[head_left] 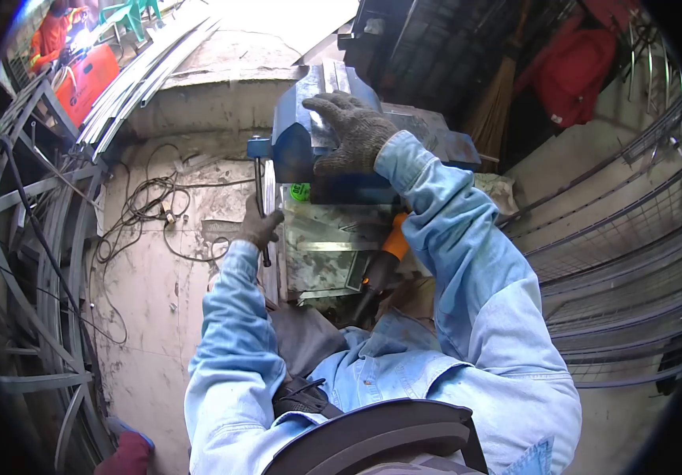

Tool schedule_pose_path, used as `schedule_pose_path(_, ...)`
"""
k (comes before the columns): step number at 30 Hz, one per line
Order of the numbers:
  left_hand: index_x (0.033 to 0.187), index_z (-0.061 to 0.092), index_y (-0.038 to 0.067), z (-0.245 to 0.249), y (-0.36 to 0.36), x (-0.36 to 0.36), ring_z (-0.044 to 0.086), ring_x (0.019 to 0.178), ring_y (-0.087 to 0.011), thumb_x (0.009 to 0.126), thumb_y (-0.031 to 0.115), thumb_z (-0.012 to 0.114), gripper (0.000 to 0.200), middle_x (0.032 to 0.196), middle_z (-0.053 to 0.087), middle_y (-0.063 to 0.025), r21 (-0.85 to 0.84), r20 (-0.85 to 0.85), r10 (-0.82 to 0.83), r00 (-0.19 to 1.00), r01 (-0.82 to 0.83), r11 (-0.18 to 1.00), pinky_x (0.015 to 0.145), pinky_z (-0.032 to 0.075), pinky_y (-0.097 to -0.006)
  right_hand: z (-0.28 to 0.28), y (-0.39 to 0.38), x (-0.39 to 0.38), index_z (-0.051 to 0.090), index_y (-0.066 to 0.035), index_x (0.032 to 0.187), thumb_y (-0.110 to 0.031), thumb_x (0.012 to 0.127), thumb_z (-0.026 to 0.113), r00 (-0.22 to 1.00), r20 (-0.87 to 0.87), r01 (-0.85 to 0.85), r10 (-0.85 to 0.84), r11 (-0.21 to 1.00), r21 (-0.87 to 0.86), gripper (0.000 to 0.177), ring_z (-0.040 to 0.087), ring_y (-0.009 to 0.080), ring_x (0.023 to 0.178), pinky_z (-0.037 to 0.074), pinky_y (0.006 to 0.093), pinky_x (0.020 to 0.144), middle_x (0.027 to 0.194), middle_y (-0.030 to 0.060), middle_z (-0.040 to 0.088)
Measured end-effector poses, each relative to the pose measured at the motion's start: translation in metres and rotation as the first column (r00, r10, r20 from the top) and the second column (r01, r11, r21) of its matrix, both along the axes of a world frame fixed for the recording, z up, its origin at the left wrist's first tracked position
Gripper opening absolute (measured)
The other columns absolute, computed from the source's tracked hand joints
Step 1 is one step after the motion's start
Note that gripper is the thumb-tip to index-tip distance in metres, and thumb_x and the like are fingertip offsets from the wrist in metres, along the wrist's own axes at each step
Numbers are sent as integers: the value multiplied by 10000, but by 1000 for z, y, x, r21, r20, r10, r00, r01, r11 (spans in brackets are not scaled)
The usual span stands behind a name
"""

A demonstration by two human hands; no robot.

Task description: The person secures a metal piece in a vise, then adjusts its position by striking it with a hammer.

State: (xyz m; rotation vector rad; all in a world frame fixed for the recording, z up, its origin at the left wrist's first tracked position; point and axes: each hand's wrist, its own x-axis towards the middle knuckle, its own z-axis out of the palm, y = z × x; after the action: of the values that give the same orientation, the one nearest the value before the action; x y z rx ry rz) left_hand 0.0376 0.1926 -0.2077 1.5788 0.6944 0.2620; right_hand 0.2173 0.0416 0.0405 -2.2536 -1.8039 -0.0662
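A blue bench vise (292,146) stands in front of me, with a bright metal bar clamped between its jaws. My right hand (353,131), in a dark knit glove, lies over the top of the vise with its fingers spread. Lower on the left, my gloved left hand (259,225) is closed around the vise's handle bar (259,178), which hangs down from the blue screw head (259,147). Below the vise, an orange and black power tool (388,249) is partly hidden by my right sleeve. A green round item (300,191) sits just under the vise.
Dark cables (163,194) tangle on the floor. Metal frames (36,214) crowd the left, and mesh panels (610,245) lean at right. Long pale bars (151,71) lie near an orange box (92,83), where a person in orange (50,36) works beside a bright arc. A broom (498,107) stands behind.
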Motion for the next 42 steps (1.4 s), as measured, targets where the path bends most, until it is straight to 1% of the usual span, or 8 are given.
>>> schedule_pose_path(8,1491,294,35,132,2,-63,703,738,-261,994,474,535,706,994,664,-183,-243,718,-16,696,272,931,816,600,-424,-7,13,2,586,-155,1340,-460,693,791,990,132,-42,46,999,-34,744,477,389,1294,404,494,1084,1348,176,540)
schedule_pose_path(22,1194,609,22,168,29,3,641,645,-167,978,393,630,430,818,683,-108,-264,646,163,746,18,964,613,540,-301,53,-4,-17,623,-259,1305,-397,697,818,975,145,-135,171,964,-228,653,578,423,1138,489,496,983,1201,210,600)
schedule_pose_path(24,1225,609,27,160,19,-7,592,649,-122,1004,292,596,345,808,645,-68,-129,617,135,775,-69,989,601,520,-274,57,-27,-23,580,-198,1360,-317,677,870,958,172,-259,228,948,185,751,593,399,1100,496,457,976,1179,193,609)
schedule_pose_path(28,1154,636,-8,137,2,-46,634,839,-150,915,155,690,293,961,635,-95,559,425,217,879,-444,700,727,523,-296,16,-94,-30,378,-97,1515,-252,657,939,682,-649,-13,337,893,451,1036,551,204,1139,494,358,965,1350,86,527)
schedule_pose_path(31,1103,635,-21,142,-50,-66,634,902,-196,870,13,647,236,1016,619,-118,500,588,214,780,-558,663,813,530,-331,-59,-143,-44,330,-16,1516,-363,676,922,335,-799,248,499,772,586,1085,507,235,1271,460,378,1029,1434,122,476)
schedule_pose_path(34,1129,623,-13,142,-122,-64,620,975,-236,853,129,718,325,1056,611,-119,383,435,-162,886,-20,923,878,514,-354,-127,-186,-74,305,-3,1516,-543,646,888,523,-807,354,276,790,500,1178,420,260,1361,323,423,1148,1468,128,429)
schedule_pose_path(37,1243,577,26,115,-179,-60,598,1080,-291,865,205,726,444,1200,548,-171,338,245,-581,776,494,801,922,510,-405,-151,-209,-125,284,-25,1517,-390,626,948,163,-907,470,387,778,417,1170,450,251,1331,388,395,1110,1415,143,453)
schedule_pose_path(42,1120,639,26,94,-236,-49,616,1060,-368,848,240,747,362,1218,561,-217,394,267,-656,706,541,743,918,506,-417,-180,-247,-135,341,-10,1470,-342,625,952,208,-879,618,429,639,459,1094,471,247,1312,390,391,1116,1379,142,479)
